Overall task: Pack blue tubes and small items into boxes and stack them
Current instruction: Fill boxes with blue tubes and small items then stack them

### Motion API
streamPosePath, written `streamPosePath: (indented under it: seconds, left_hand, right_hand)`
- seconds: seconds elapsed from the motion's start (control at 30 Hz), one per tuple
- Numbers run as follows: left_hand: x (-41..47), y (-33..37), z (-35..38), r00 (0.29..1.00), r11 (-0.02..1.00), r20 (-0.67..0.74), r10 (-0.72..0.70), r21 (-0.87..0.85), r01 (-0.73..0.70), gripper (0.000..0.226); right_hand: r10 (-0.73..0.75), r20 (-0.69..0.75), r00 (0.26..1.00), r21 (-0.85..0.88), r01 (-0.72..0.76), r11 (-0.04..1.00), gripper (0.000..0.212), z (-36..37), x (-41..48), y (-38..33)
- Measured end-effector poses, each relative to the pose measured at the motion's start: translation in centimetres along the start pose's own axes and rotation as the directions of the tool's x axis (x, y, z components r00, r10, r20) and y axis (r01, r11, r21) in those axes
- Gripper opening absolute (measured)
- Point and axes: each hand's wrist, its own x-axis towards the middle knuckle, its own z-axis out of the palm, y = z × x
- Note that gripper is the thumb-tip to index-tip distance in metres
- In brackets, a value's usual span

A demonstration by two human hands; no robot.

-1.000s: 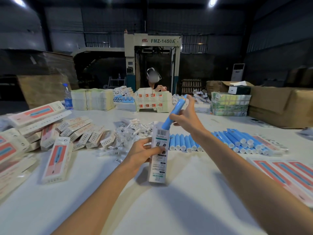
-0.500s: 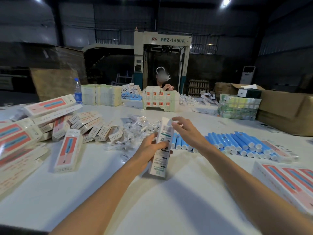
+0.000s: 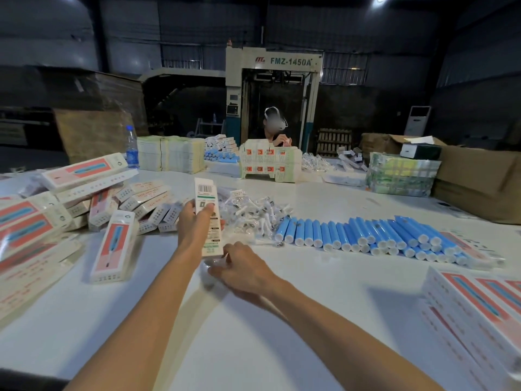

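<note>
L hand [image 3: 194, 225] grip round upright box [image 3: 205, 193], R hand [image 3: 245, 270] grip on clear packet [image 3: 211, 268] at box btm.

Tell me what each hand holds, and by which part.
Left hand grips the white box around its middle. Right hand is at the box's lower end, by a clear packet; its grip cannot be told.
</note>
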Motion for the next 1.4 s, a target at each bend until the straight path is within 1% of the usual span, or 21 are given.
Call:
streamPosePath:
  seconds: [0.03, 0.1, 0.17, 0.23, 0.3, 0.37, 0.43, 0.5, 0.57, 0.63, 0.67, 0.73, 0.8, 0.87, 0.93, 0.97, 1.07, 1.13, 1.23, 1.33, 1.4]
  left_hand:
    - [0.1, 0.0, 0.0, 1.0, 1.0, 0.002, -0.004, -0.013, 0.004, 0.023]
    - [0.1, -0.1, 0.0, 1.0, 0.999, 0.013, -0.013, -0.036, 0.013, 0.023]
    - [0.1, -0.1, 0.1, 0.999, 0.998, 0.029, -0.029, -0.059, 0.03, 0.024]
    - [-0.2, 0.0, 0.5, 0.997, 0.992, 0.065, -0.05, -0.109, 0.057, 0.024]
    - [-0.7, 0.0, 1.1, 0.99, 0.981, 0.125, -0.06, -0.174, 0.082, 0.025]
    - [-1.6, 0.0, 1.8, 0.974, 0.969, 0.212, -0.078, -0.215, 0.124, 0.03]
    - [-2.8, -0.1, 2.7, 0.943, 0.955, 0.321, -0.091, -0.24, 0.174, 0.038]
    - [-4.1, -0.3, 3.7, 0.904, 0.96, 0.422, -0.069, -0.217, 0.175, 0.045]
    - [-5.5, -0.4, 4.8, 0.864, 0.973, 0.502, -0.042, -0.176, 0.149, 0.05]
    - [-6.6, -0.6, 5.6, 0.823, 0.975, 0.567, -0.032, -0.164, 0.151, 0.052]
    - [-7.2, -0.7, 5.9, 0.804, 0.976, 0.593, -0.028, -0.159, 0.152, 0.052]
    - [-8.2, -0.8, 6.4, 0.773, 0.98, 0.634, -0.025, -0.137, 0.144, 0.054]
    - [-8.8, -1.0, 6.6, 0.754, 0.979, 0.656, -0.031, -0.133, 0.156, 0.057]
    - [-9.1, -1.0, 6.7, 0.743, 0.974, 0.668, -0.039, -0.14, 0.177, 0.058]
    - [-9.2, -1.0, 6.7, 0.736, 0.974, 0.676, -0.042, -0.137, 0.181, 0.059]
    - [-9.2, -1.0, 6.7, 0.734, 0.974, 0.678, -0.042, -0.135, 0.18, 0.058]
    - [-9.4, -1.0, 6.8, 0.728, 0.976, 0.684, -0.042, -0.128, 0.177, 0.057]
    - [-9.5, -1.0, 6.8, 0.724, 0.977, 0.689, -0.037, -0.129, 0.173, 0.057]
    - [-9.6, -1.0, 6.8, 0.713, 0.976, 0.7, -0.035, -0.129, 0.175, 0.057]
    - [-9.6, -1.0, 6.8, 0.708, 0.976, 0.705, -0.037, -0.125, 0.176, 0.055]
    - [-9.5, -1.2, 6.8, 0.713, 0.975, 0.7, -0.039, -0.129, 0.181, 0.054]
  right_hand:
    - [-0.019, 0.002, 1.0, -0.051, 0.019, 0.998, 0.034, 0.4, 0.0, -0.1]
    - [-0.051, -0.015, 0.999, -0.078, 0.05, 0.996, 0.019, 0.7, -0.2, -0.1]
    - [-0.04, -0.033, 0.999, -0.106, 0.037, 0.994, 0.009, 0.4, -0.4, 0.1]
    - [0.011, -0.078, 0.997, -0.156, -0.023, 0.987, 0.009, -0.6, -0.9, 0.8]
    - [0.082, -0.184, 0.98, -0.137, -0.108, 0.985, 0.014, -2.2, -1.4, 2.2]
    - [0.16, -0.319, 0.934, 0.013, -0.165, 0.986, 0.023, -4.5, -2.1, 4.0]
    - [0.238, -0.452, 0.86, 0.197, -0.164, 0.967, 0.029, -7.1, -3.0, 5.3]
    - [0.296, -0.565, 0.77, 0.37, -0.084, 0.925, 0.027, -9.8, -4.0, 5.9]
    - [0.367, -0.623, 0.691, 0.553, 0.058, 0.831, 0.028, -12.5, -4.9, 5.9]
    - [0.409, -0.657, 0.634, 0.639, 0.178, 0.749, 0.03, -15.2, -5.8, 5.6]
    - [0.404, -0.666, 0.627, 0.651, 0.225, 0.725, 0.03, -16.4, -6.1, 5.4]
    - [0.338, -0.674, 0.657, 0.645, 0.3, 0.703, 0.026, -18.5, -6.6, 4.9]
    - [0.247, -0.682, 0.689, 0.598, 0.33, 0.73, 0.021, -19.8, -7.0, 4.4]
    - [0.18, -0.736, 0.653, 0.517, 0.37, 0.772, 0.018, -20.4, -7.1, 4.0]
    - [0.152, -0.774, 0.615, 0.462, 0.384, 0.799, 0.018, -20.8, -7.0, 3.9]
    - [0.148, -0.765, 0.627, 0.458, 0.367, 0.809, 0.02, -20.8, -6.9, 3.7]
    - [0.141, -0.668, 0.731, 0.485, 0.285, 0.827, 0.033, -19.9, -6.5, 3.3]
    - [0.12, -0.619, 0.776, 0.489, 0.261, 0.833, 0.031, -19.0, -6.1, 3.0]
    - [0.084, -0.593, 0.801, 0.423, 0.22, 0.879, 0.019, -18.0, -5.4, 2.7]
    - [0.08, -0.588, 0.805, 0.359, 0.171, 0.917, 0.016, -17.5, -5.0, 2.7]
    - [0.038, -0.56, 0.828, 0.266, 0.136, 0.954, 0.013, -17.1, -5.0, 2.8]
